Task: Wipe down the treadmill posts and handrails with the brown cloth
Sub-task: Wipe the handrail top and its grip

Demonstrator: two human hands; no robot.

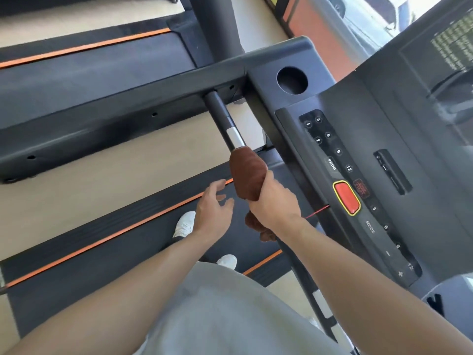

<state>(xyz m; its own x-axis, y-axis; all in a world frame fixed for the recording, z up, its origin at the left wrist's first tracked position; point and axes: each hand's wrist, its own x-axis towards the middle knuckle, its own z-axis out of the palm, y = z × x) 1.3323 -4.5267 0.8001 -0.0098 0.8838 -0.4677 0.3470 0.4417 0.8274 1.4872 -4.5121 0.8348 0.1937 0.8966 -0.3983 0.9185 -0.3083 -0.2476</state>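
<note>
Hand with brown cloth on the treadmill's inner handrail.

Right hand (272, 201) is curled round the brown cloth (247, 174), which is wrapped about the black handrail (222, 116) just below its silver sensor band (236, 138); a loose end of the cloth hangs beneath the wrist. Left hand (213, 213) hovers just beside it with fingers spread and relaxed, holding nothing and apart from the rail. The rail runs up to the side arm (122, 98) where it joins the console (371, 149), whose near edge carries numbered buttons, a red stop button (346, 198) with a red cord, and a round cup well (291, 80) at its far corner. Below the hands lie the dark belt (128, 257) with orange edge stripes and two white shoes (184, 224).
</note>
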